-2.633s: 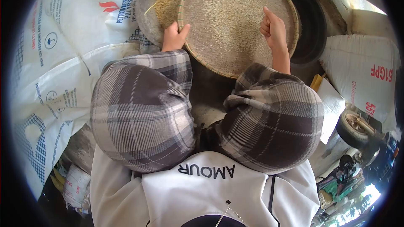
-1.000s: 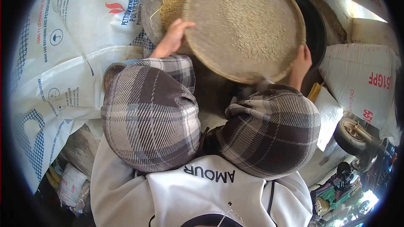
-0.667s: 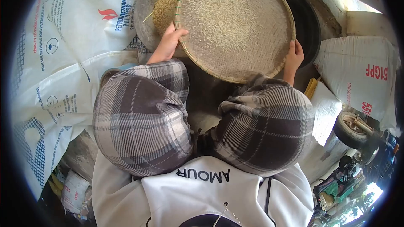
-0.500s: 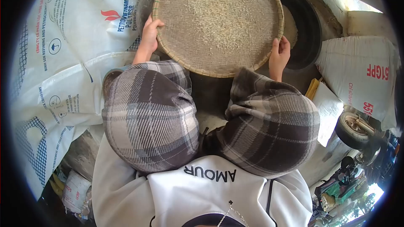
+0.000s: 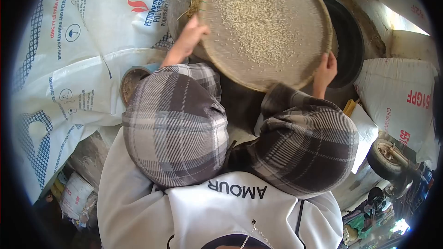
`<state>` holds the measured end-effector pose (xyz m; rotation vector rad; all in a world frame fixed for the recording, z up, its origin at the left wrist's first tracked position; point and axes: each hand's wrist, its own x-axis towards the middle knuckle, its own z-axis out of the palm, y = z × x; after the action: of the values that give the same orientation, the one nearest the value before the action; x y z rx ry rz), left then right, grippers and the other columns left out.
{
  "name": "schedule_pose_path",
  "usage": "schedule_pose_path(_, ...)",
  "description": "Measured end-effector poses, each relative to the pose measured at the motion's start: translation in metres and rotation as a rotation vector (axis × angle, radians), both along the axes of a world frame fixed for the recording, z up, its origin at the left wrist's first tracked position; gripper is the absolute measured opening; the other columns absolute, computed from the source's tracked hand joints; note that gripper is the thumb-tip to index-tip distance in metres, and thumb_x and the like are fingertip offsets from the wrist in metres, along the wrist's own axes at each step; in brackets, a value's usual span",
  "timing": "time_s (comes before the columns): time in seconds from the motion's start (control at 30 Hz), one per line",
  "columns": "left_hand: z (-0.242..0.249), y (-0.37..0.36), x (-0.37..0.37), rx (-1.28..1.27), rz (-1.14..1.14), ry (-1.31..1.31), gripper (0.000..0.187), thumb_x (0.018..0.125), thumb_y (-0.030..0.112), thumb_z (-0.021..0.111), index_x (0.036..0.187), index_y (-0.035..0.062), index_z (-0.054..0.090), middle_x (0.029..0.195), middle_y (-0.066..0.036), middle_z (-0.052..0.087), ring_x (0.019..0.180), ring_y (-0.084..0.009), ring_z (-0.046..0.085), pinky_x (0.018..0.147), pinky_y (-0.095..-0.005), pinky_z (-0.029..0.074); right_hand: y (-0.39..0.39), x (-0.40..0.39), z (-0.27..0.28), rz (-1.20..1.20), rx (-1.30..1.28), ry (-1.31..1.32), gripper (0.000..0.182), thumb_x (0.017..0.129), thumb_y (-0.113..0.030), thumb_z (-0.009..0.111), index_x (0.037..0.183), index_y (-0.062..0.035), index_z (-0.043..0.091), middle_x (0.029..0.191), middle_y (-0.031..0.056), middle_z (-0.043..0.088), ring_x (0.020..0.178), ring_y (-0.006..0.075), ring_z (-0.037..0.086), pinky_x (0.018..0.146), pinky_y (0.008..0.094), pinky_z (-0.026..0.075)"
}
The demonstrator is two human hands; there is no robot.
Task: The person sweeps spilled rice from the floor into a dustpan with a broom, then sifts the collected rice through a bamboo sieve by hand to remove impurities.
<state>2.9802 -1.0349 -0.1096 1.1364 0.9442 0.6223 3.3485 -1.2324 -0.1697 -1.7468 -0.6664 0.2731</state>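
Note:
A round woven winnowing tray (image 5: 220, 54) is held out in front of me, with pale grains (image 5: 260, 23) spread over its middle and far part. My left hand (image 5: 188, 37) grips the tray's rim on the left, thumb over the edge. On the right, my right hand (image 5: 326, 69) is closed on the opposite side of the rim. The fingers of both hands are partly hidden beneath the tray. Behind its right edge sits a black basin (image 5: 351, 41), partly covered by the tray.
Large white printed sacks (image 5: 92, 87) cover the left side. A round container (image 5: 131, 85) stands near my left forearm. To the right are another white sack (image 5: 392, 94) and a wheel (image 5: 386, 157). Plaid sleeves (image 5: 180, 124) cover my arms.
The tray and both hands have shifted right in the view, and the surroundings have shifted a little too. The grains lie in a denser patch. Both hands keep hold of the rim.

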Motion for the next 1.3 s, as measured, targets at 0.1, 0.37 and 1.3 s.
schedule_pose_path(0.1,-0.015,-0.035,0.027,-0.035,-0.106,-0.02,0.063,0.077,0.001,0.054,0.136,0.0002,0.033,0.102,-0.006,0.051,0.088,-0.0148,0.05,0.077,-0.0287,0.044,-0.021,0.037,-0.005,-0.046,-0.063,0.031,0.028,0.094,-0.011,0.056,0.114,0.0073,0.058,0.104,0.0083,0.065,0.091,0.0122,0.06,0.08,0.024,0.046)
schedule_pose_path(0.37,-0.071,-0.037,0.004,-0.082,-0.033,-0.063,0.059,0.079,-0.001,0.051,0.135,0.0012,0.033,0.098,-0.003,0.052,0.079,-0.0095,0.05,0.07,-0.0237,0.043,-0.005,-0.012,0.047,-0.257,-0.449,-0.749,0.027,0.088,-0.013,0.063,0.109,0.0032,0.06,0.096,0.014,0.066,0.088,0.0211,0.063,0.078,0.0311,0.049)
schedule_pose_path(1.3,-0.062,-0.044,0.007,0.199,-0.028,0.296,0.048,0.074,0.014,0.059,0.119,-0.0023,0.05,0.098,-0.013,0.064,0.088,-0.0214,0.061,0.082,-0.0326,0.046,0.097,-0.085,0.046,0.686,0.121,0.838,0.013,0.085,-0.013,0.062,0.089,-0.0014,0.057,0.077,0.002,0.055,0.067,0.013,0.047,0.063,0.0244,0.038)
